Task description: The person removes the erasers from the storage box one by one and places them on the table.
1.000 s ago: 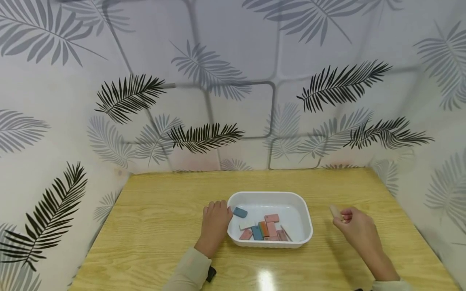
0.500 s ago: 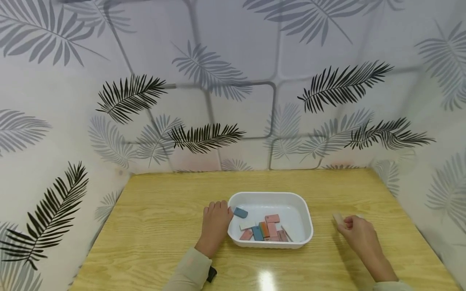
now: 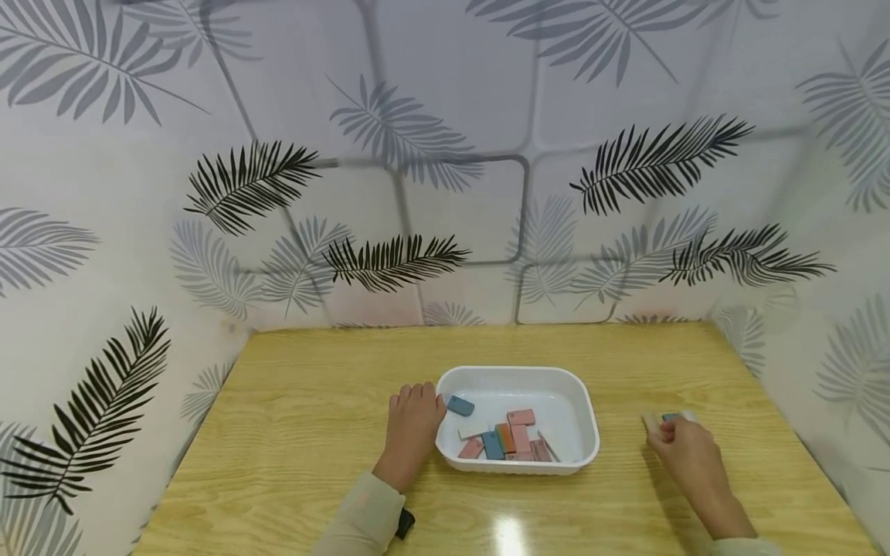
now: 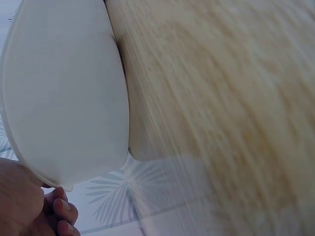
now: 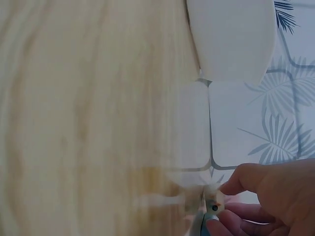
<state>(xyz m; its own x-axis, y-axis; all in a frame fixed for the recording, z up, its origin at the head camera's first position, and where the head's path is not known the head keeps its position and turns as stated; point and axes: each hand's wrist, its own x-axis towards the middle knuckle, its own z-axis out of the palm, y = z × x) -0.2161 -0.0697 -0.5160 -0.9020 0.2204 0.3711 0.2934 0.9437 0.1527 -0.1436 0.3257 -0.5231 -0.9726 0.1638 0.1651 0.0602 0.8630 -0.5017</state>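
At its left end, the white plastic tub (image 3: 518,465) has my left hand (image 3: 409,432) gripping its rim; the left wrist view shows curled fingers (image 4: 65,210) under the rim's corner. Small flat eraser-like blocks lie inside, among them a blue block (image 3: 460,405), a pink block (image 3: 520,417) and an orange-striped block (image 3: 504,438). Right of the tub, my right hand (image 3: 691,459) pinches a cream eraser-like block (image 3: 651,423) between thumb and fingers, low over the table. Just beyond the fingers is a blue-and-white block (image 3: 671,417), partly hidden by the hand.
The light wooden table (image 3: 334,378) reaches back to a leaf-patterned cloth wall (image 3: 452,193), which also stands along both sides. A small black object (image 3: 404,523) shows at the left cuff.
My right hand has moved slightly right and down with the cream block, and the blue-and-white block beyond it now shows. The left hand and tub hold still.
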